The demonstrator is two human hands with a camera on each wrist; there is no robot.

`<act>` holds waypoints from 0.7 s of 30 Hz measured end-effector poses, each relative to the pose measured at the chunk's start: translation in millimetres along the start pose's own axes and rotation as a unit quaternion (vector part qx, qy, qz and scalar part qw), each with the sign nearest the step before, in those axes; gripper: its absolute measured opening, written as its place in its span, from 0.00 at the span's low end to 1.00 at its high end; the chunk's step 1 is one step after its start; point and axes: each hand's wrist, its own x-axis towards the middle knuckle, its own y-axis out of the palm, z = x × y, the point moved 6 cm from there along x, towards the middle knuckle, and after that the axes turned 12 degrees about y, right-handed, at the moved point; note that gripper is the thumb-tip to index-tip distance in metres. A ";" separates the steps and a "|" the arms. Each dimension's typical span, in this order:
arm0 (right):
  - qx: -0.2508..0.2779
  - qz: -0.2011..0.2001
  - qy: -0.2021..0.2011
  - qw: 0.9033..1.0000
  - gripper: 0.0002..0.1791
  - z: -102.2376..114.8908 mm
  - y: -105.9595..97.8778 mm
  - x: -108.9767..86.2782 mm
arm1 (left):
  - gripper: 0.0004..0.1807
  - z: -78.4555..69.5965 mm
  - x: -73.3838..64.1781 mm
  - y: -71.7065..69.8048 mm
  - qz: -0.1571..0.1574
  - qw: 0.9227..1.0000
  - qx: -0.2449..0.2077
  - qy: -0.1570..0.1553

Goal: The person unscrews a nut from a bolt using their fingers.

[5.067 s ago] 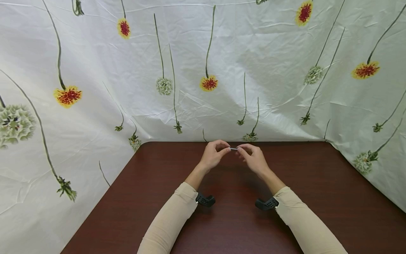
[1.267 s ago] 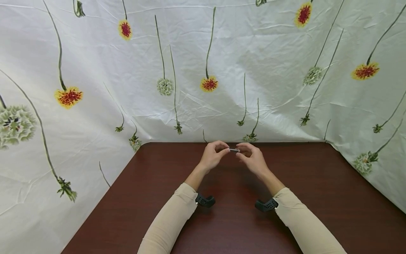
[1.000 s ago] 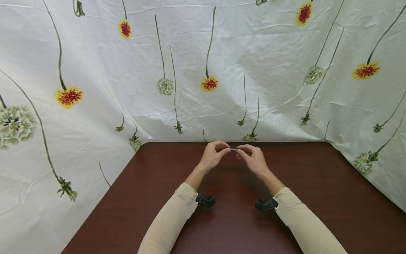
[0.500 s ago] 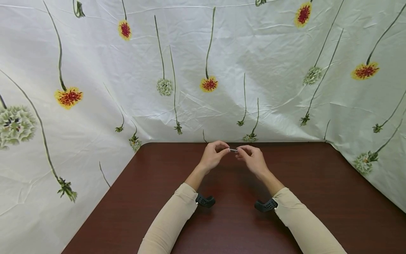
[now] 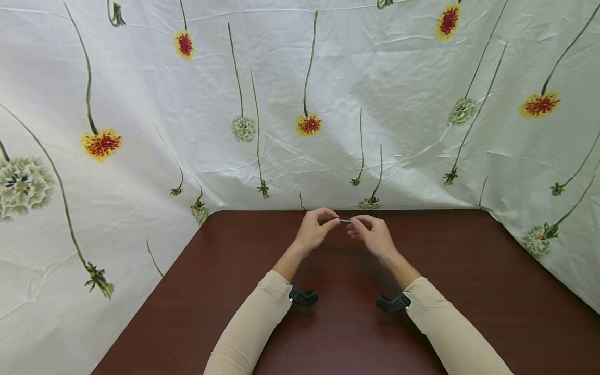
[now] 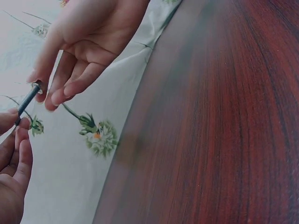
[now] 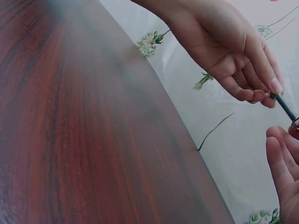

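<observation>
Above the far part of the table, a threaded metal bolt (image 5: pixel 344 221) lies level between the two hands. My left hand (image 5: pixel 313 229) pinches its head end between thumb and fingertips. Thumb and forefinger of my right hand (image 5: pixel 375 237) are at the opposite end, pinching a nut that they cover in the head view. In the left wrist view the shiny nut (image 6: pixel 36 87) sits around the bolt shank (image 6: pixel 27 101), against the right fingertips. The right wrist view shows the nut (image 7: pixel 295 123) partly cut off at the frame edge, and the left thumb on the bolt's head end.
A dark red-brown wooden table (image 5: pixel 342 323) spreads under both arms. Behind it and at its sides hangs a white cloth (image 5: pixel 398 73) printed with flowers. Dark straps (image 5: pixel 303 296) show at the wrists, below beige sleeves.
About 1.3 s ago the right fingers stood apart from the bolt's end, leaving it visible; since then they have closed on it again. The left hand has held the bolt steadily in place.
</observation>
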 end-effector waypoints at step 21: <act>-0.002 0.006 -0.032 0.999 0.16 5.9 -0.6 -1.2 | 0.08 1.9 -0.8 -1.0 0.007 1.000 -0.010 -0.005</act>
